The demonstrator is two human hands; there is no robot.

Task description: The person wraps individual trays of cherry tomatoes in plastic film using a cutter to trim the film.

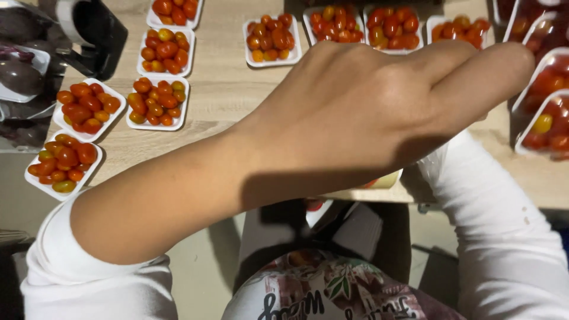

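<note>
— What sort of surface is this?

— A pale wood-grain tabletop, seen from above, with a grey floor below its near edge. A black device sits at the top left corner, beside wrapped trays of dark purple produce.

— And the containers?

— Small white foam trays, each heaped with red and orange cherry tomatoes. Four stand in a loose group at the left: one at the near edge, one above it, one to the right of that, and one further back. Another tray stands alone in the middle, and a row runs along the far side. More trays, these overlapping, crowd the right edge.

— Where are the hands?

— The left hand reaches across the middle, back toward the camera, well above the tabletop. Its fingers lie pressed together, pointing toward the overlapping trays on the right; whether they pinch anything, I cannot tell. A tray's corner peeks out beneath the wrist. Of the right arm only a white sleeve shows; its hand is hidden.
</note>
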